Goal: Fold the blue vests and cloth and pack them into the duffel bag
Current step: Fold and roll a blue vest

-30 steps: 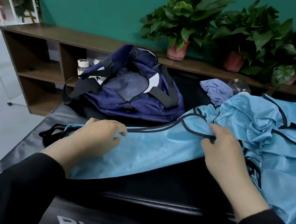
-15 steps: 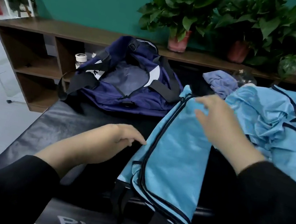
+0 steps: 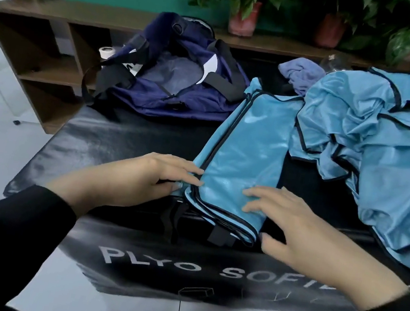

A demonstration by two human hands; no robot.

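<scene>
Folded vest (image 3: 241, 155) runs lengthwise away from the person; left hand (image 3: 141, 180) and right hand (image 3: 292, 223), fingers flat, press its near end

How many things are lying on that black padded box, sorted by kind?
Folded light-blue vest: 1
Heap of unfolded light-blue vests: 1 heap; I cannot tell how many vests are in it
Purple-blue cloth: 1
Navy duffel bag: 1
Total: 4, taking the heap as one
</scene>
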